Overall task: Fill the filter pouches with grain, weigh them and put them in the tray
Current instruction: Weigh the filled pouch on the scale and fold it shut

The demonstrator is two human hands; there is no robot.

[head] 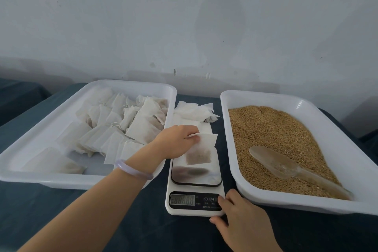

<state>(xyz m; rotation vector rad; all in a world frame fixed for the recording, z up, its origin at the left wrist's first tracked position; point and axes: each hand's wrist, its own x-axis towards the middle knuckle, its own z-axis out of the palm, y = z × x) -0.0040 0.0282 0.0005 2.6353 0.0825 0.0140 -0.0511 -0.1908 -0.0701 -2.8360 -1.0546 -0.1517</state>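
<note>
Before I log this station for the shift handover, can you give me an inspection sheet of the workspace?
Surface: dark cloth.
Job's things: left tray holds filled pouches; right tray holds grain and a scoop; scale between them, display showing digits.
Clutter: empty pouches heaped behind the scale.
Hands: left hand pinches a part-filled pouch over the scale's plate; right hand touches its button panel.
Cables: nothing seen.
Surroundings: pale, stained wall.

Scale [195, 190] fills the gap between pouch tray [61, 182] and grain tray [286, 203]; near cloth [163, 235] lies open.
</note>
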